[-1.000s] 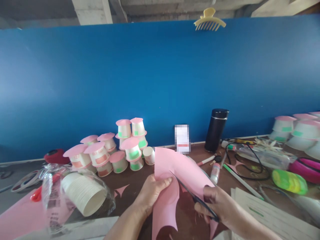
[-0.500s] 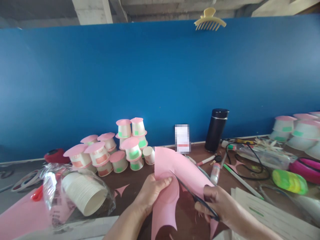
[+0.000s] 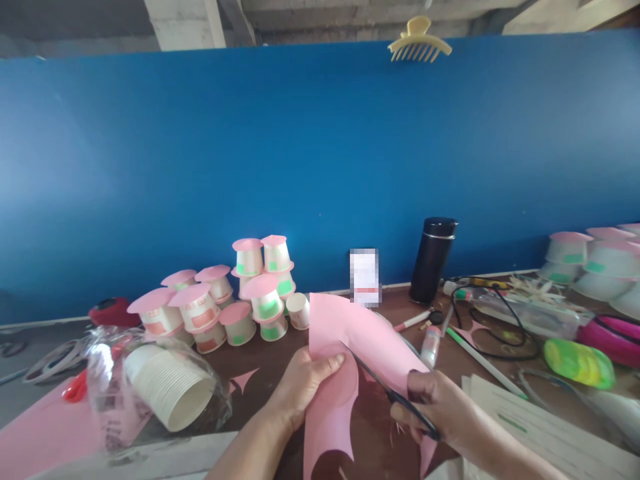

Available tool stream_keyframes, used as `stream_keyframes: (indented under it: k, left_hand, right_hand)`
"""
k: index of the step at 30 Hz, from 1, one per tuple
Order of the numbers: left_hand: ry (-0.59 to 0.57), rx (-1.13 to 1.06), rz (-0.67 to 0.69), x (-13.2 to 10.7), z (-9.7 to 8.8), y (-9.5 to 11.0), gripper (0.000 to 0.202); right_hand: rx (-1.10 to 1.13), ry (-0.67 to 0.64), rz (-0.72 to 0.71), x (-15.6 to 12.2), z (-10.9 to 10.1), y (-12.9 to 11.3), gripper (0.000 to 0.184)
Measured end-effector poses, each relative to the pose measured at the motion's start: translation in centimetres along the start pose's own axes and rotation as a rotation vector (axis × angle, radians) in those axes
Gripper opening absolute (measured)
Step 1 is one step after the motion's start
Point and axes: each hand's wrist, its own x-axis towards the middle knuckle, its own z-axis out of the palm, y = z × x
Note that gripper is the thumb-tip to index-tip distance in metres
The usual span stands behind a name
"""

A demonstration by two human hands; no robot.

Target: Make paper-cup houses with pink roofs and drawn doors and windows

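Note:
A curved sheet of pink paper (image 3: 373,333) is held up in front of me, partly cut, with a rounded piece hanging down. My left hand (image 3: 313,377) pinches it, thumb on top, near the cut. My right hand (image 3: 433,400) grips dark-handled scissors (image 3: 373,373), whose blades lie in the cut with their tip close to my left thumb. The fingers of my right hand also touch the sheet's right side. Behind the sheet, a small white paper cup (image 3: 299,311) lies on its side.
Paper cups with pink discs (image 3: 263,297) stand stacked at left, beside a bag of nested cups (image 3: 173,387). A black flask (image 3: 434,260) stands against the blue partition (image 3: 320,153). Pens, cables and a bottle (image 3: 580,363) lie at right. Pink scraps (image 3: 245,380) dot the table.
Almost nothing differs. Both hands, the pink paper and the scissors hold nearly the same place, with only a very slight shift at the scissors.

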Motion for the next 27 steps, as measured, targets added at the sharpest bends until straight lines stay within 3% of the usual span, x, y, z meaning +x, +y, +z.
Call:
stream_keyframes:
  k: [27]
  left_hand:
    - [-0.015,0.027,-0.027,-0.05,-0.22,0.17,0.034]
  right_hand:
    - [0.012,-0.039,-0.022,-0.02,-0.49,-0.31,0.035]
